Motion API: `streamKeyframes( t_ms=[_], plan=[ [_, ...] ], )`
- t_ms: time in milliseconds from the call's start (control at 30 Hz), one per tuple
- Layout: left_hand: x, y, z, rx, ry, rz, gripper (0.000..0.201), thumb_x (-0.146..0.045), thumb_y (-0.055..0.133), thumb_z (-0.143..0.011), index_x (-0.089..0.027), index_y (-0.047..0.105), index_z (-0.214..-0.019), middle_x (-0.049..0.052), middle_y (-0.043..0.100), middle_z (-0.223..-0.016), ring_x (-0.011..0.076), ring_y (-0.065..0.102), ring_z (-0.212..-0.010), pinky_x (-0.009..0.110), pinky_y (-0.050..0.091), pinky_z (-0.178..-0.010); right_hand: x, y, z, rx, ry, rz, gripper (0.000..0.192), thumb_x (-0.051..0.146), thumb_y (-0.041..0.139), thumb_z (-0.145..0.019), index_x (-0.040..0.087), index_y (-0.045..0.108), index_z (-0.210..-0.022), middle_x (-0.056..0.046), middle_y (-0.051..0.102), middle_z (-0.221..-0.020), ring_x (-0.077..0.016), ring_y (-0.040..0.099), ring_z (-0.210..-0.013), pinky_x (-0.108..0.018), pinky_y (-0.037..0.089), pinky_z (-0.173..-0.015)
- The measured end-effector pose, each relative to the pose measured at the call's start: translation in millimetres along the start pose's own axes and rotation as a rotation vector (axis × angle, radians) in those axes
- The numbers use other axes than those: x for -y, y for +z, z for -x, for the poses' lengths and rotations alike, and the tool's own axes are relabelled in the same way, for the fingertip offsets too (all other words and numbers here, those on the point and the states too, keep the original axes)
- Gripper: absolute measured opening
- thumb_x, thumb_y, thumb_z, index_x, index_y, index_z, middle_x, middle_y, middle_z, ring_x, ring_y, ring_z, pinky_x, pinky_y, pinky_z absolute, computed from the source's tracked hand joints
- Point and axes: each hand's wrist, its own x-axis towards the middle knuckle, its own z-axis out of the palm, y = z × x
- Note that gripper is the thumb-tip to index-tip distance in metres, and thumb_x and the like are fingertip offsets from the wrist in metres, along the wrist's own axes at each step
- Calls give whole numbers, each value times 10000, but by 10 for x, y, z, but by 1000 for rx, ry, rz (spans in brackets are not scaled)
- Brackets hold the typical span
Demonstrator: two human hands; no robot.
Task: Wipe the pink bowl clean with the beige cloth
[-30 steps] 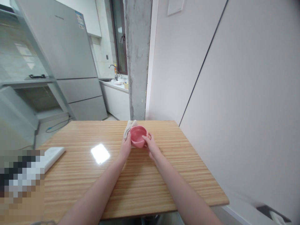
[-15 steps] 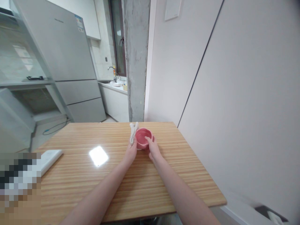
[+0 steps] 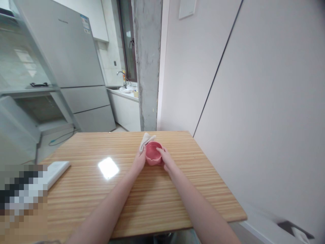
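Over the far part of the wooden table (image 3: 83, 200), a small pink bowl (image 3: 153, 153) is between my two hands, its open top facing me. My right hand (image 3: 167, 159) grips the bowl's right side, thumb over the rim and the other fingers mostly hidden behind the wall. A folded whitish cloth (image 3: 146, 139) is in my left hand (image 3: 139, 160), closed at the bowl's left side. The cloth sticks up beyond the hand and lies against the far left rim. Whether the bowl's base touches the table I cannot tell.
A white flat object (image 3: 58, 166) lies at the table's left edge, beside a pixelated patch. Along the right side runs a pale wall (image 3: 254, 118). Beyond the table stand a grey column (image 3: 147, 67), a fridge (image 3: 76, 57) and a sink counter (image 3: 124, 105).
The bowl has tipped towards me and shifted slightly left and nearer. The cloth, upright before, now leans right over the bowl's far left rim. Both hands keep their hold.
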Motion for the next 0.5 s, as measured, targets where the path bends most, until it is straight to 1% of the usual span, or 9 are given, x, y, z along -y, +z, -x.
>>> streamKeyframes(
  t_ms=[67, 133, 200, 267, 300, 367, 433, 467, 500],
  plan=[
    [75, 74, 45, -48, -30, -32, 410, -411, 448, -877, -155, 594, -1162, 92, 591, -1257, 230, 430, -1283, 356, 297, -1105, -37, 17, -17, -71, -112, -78, 420, 380, 683, -640, 256, 528, -1011, -12, 663, -983, -174, 631, -865, -273, 531, -657],
    [122, 105, 60, -84, -14, -59, 398, -384, 450, -880, -156, 571, -1184, 87, 563, -1293, 212, 379, -1319, 333, 255, -1123, -50, 40, -11, -39, -143, -133, 503, 368, 709, -617, 281, 488, -1060, -2, 649, -1032, -173, 630, -891, -276, 534, -664],
    [124, 77, 39, -110, 44, -49, 405, -360, 477, -868, -162, 544, -1215, 80, 537, -1324, 199, 361, -1330, 325, 231, -1131, -37, 59, 5, 10, -97, -124, 545, 366, 725, -602, 292, 463, -1074, 4, 642, -1043, -170, 634, -850, -275, 528, -617],
    [86, 4, -6, -110, 94, -9, 421, -359, 498, -853, -166, 537, -1225, 75, 521, -1340, 195, 384, -1315, 325, 242, -1124, -7, 67, 17, 18, -18, -72, 526, 406, 718, -612, 281, 467, -1056, 2, 651, -999, -168, 633, -773, -276, 510, -563],
    [58, -41, -32, -86, 108, 10, 426, -368, 505, -846, -164, 546, -1217, 77, 525, -1337, 200, 408, -1299, 332, 257, -1118, 9, 66, 18, 3, 5, -50, 503, 421, 710, -619, 270, 479, -1039, 0, 660, -959, -168, 630, -746, -278, 503, -558],
    [-1, -124, -75, 30, 113, 19, 441, -397, 534, -822, -151, 576, -1186, 91, 548, -1311, 221, 449, -1265, 359, 276, -1110, 33, 53, 8, -4, -9, -42, 447, 388, 708, -619, 245, 522, -999, -1, 675, -899, -167, 632, -760, -284, 507, -620],
    [-42, -173, -97, 156, 92, -3, 464, -423, 579, -787, -146, 601, -1159, 103, 566, -1287, 244, 469, -1247, 386, 280, -1108, 38, 32, -11, 51, -52, -56, 381, 304, 705, -604, 222, 574, -952, -2, 689, -880, -167, 633, -824, -281, 502, -719],
    [-48, -179, -99, 188, 72, -12, 473, -431, 596, -773, -150, 608, -1153, 104, 571, -1282, 252, 469, -1246, 395, 278, -1109, 34, 20, -22, 82, -59, -60, 345, 273, 695, -598, 212, 594, -923, -3, 694, -871, -168, 631, -843, -281, 496, -749],
    [-44, -172, -94, 191, 50, -15, 479, -437, 607, -764, -156, 610, -1152, 102, 574, -1278, 257, 464, -1250, 402, 277, -1109, 25, 10, -32, 98, -57, -63, 310, 257, 683, -597, 204, 607, -893, -5, 696, -857, -170, 630, -846, -283, 491, -763]
  ],
)
